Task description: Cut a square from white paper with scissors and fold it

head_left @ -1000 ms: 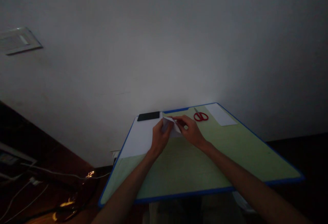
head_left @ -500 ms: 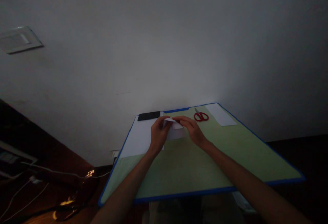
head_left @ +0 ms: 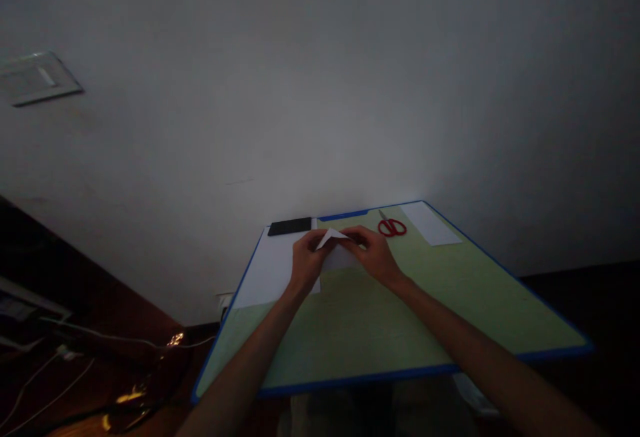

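Observation:
A small folded piece of white paper (head_left: 332,234) is held between my two hands above the far half of the table. Its top shows as a peaked, pointed fold. My left hand (head_left: 306,258) pinches its left side, and my right hand (head_left: 374,254) grips the right side with bent fingers. Parts of the paper are hidden behind the fingers. Below the hands, a pale patch of paper (head_left: 338,259) shows; whether it belongs to the held piece I cannot tell.
The green table (head_left: 390,317) has a blue edge. Red-handled scissors (head_left: 392,226) lie right of my hands, with a white paper strip (head_left: 433,225) beyond. At left, a black phone-like slab (head_left: 290,226) rests by a white sheet (head_left: 265,270). A wall (head_left: 320,90) stands behind.
The paper between my hands has turned from a flatter, tilted position to a peaked one. My fingers have shifted along its sides, and the right fingers are more bent.

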Motion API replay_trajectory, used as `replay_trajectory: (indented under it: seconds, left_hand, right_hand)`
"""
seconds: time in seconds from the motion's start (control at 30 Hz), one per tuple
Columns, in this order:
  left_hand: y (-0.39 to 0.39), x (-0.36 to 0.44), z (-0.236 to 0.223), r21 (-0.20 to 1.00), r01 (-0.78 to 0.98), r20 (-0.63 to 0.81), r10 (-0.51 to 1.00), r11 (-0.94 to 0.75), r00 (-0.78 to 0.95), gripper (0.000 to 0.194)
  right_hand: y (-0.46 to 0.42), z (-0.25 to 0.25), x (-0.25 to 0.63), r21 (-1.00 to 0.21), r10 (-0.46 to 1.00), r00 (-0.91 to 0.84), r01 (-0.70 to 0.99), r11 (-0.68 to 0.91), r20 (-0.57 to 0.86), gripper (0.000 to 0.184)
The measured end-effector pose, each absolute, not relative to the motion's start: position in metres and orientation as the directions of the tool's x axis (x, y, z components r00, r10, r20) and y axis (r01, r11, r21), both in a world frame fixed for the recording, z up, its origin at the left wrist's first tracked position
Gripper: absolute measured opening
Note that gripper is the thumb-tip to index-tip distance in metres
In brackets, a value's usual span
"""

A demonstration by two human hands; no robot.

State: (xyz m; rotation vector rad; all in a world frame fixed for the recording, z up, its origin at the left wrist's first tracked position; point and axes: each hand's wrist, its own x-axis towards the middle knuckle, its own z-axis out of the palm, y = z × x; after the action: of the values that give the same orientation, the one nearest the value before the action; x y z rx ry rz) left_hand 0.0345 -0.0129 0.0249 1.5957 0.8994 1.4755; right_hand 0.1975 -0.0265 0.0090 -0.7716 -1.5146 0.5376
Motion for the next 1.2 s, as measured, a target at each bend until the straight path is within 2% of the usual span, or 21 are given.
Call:
replay_trajectory:
  seconds: [0.17, 0.23, 0.33, 0.47, 0.77, 1.0, 1.1, 1.2]
  left_hand:
    - [-0.0158, 0.0356, 0.0264, 0.879, 0.048, 0.474, 0.88, -0.475, 0.028, 0.026]
    - [-0.0167, 0.0352, 0.0262, 0.851, 0.121, 0.514, 0.858, -0.511, 0.015, 0.03]
    - [-0.0153, 0.0329, 0.0242, 0.801, 0.223, 0.561, 0.827, -0.555, 0.041, 0.031]
    - [-0.0113, 0.0313, 0.019, 0.795, 0.22, 0.566, 0.822, -0.565, 0.066, 0.032]
    - [-0.0104, 0.034, 0.0204, 0.872, 0.021, 0.485, 0.87, -0.489, 0.087, 0.024]
    - [-0.0134, 0.0332, 0.0234, 0.918, 0.004, 0.395, 0.916, -0.397, 0.071, 0.023]
    - [-0.015, 0.0331, 0.0242, 0.906, 0.005, 0.421, 0.905, -0.422, 0.065, 0.021]
    - [-0.0165, 0.0331, 0.0257, 0.872, 0.03, 0.486, 0.872, -0.488, 0.057, 0.019]
  right_hand:
    - [-0.0271, 0.009, 0.2008, -0.566, 0.618, -0.036, 0.361, 0.741, 0.785, 0.02]
    - [-0.0272, 0.0093, 0.2017, -0.545, 0.606, -0.052, 0.38, 0.747, 0.794, 0.021]
    - [-0.0269, 0.0095, 0.2024, -0.569, 0.618, -0.03, 0.361, 0.739, 0.785, 0.02]
    - [-0.0265, 0.0093, 0.2029, -0.579, 0.627, -0.018, 0.362, 0.73, 0.779, 0.021]
    - [-0.0299, 0.0107, 0.202, -0.573, 0.625, -0.062, 0.335, 0.748, 0.778, 0.021]
    - [-0.0278, 0.0113, 0.1994, -0.732, 0.762, -0.069, 0.236, 0.639, 0.644, 0.024]
    - [-0.0276, 0.0121, 0.1983, -0.776, 0.796, -0.062, 0.191, 0.602, 0.602, 0.023]
    - [-0.0296, 0.0137, 0.1975, -0.758, 0.776, -0.056, 0.179, 0.627, 0.629, 0.025]
